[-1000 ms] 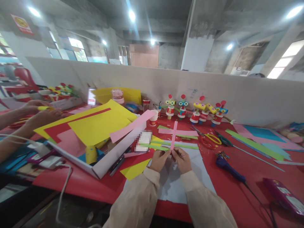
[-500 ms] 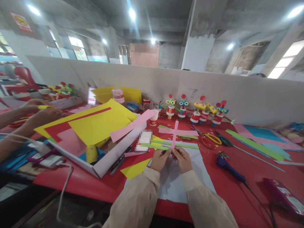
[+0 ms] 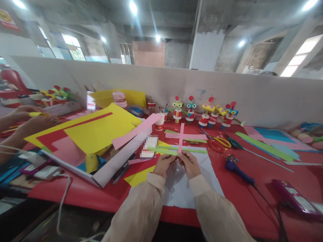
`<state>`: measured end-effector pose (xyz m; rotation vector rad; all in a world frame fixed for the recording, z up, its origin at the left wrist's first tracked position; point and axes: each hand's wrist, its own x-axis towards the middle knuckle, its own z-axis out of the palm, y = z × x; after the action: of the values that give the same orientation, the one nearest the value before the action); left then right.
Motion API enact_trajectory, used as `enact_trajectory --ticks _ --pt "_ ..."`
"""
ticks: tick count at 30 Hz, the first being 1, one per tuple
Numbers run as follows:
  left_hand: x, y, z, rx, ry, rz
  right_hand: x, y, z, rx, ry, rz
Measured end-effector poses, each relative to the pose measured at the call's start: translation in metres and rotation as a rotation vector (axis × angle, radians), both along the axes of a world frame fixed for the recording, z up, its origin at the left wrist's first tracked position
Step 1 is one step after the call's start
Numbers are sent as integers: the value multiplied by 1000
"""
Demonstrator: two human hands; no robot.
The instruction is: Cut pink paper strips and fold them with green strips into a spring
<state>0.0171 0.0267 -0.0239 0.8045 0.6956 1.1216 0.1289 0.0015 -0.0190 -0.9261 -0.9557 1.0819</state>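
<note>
My left hand (image 3: 164, 164) and my right hand (image 3: 189, 164) meet over a white sheet of paper (image 3: 202, 181), fingertips pinched together. Between them a pink paper strip (image 3: 181, 136) stands up, pointing away from me. A green paper strip (image 3: 163, 151) runs out to the left from the same spot at my left fingertips. The place where the strips join is mostly covered by my fingers. Just beyond lie another pink strip (image 3: 196, 136), more green strips and a small folded paper spring (image 3: 194, 143).
On the left, a white box (image 3: 126, 158) holds yellow, red and pink sheets. Paper-cup figures (image 3: 178, 112) line the partition. Pliers (image 3: 233, 141), scissors (image 3: 219, 143), a blue glue gun (image 3: 238, 169) and a purple device (image 3: 294, 198) lie right. Another person's hands (image 3: 32, 119) work far left.
The whole view has shifted, so everything sits slightly further left and a little higher. My hands keep their pinch on the strips, with only slight finger movement.
</note>
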Motion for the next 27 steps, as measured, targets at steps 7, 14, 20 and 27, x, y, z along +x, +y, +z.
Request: enact_trajectory --ticks 7,14,20,27 --pt "-2 0 4 19 15 -12 2 -1 0 -3 -105 -1" --pt "-5 -4 15 52 68 -23 7 4 -13 -1 -167 -30" --pt "-3 -7 20 72 43 -41 8 2 -10 74 -282 -50" --pt "0 -5 15 7 -56 46 -1 -4 0 129 -172 -47"
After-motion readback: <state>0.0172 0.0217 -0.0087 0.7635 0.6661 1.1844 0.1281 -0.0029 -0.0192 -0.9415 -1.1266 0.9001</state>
